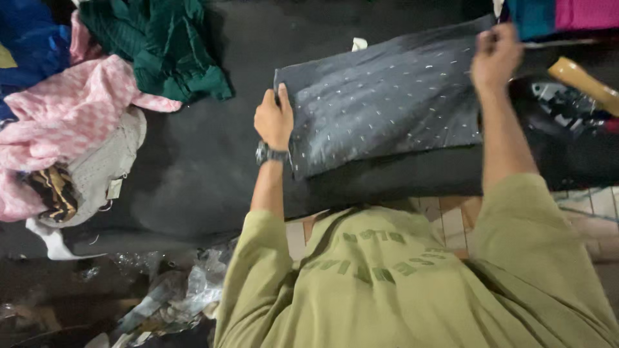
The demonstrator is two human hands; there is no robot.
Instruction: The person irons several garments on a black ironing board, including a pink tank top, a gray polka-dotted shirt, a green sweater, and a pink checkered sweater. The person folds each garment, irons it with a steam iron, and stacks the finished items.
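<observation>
With the dark grey speckled folded cloth [380,100] flat on the black padded table [193,167], you're mid-fold: left hand [274,119] pinches its near-left corner, right hand [495,55] grips the far-right corner. Next fold needs edges aligned.

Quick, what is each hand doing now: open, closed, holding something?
Left hand: closed on the left edge of the folded dark grey cloth.
Right hand: closed, pinching the cloth's upper right corner.
</observation>
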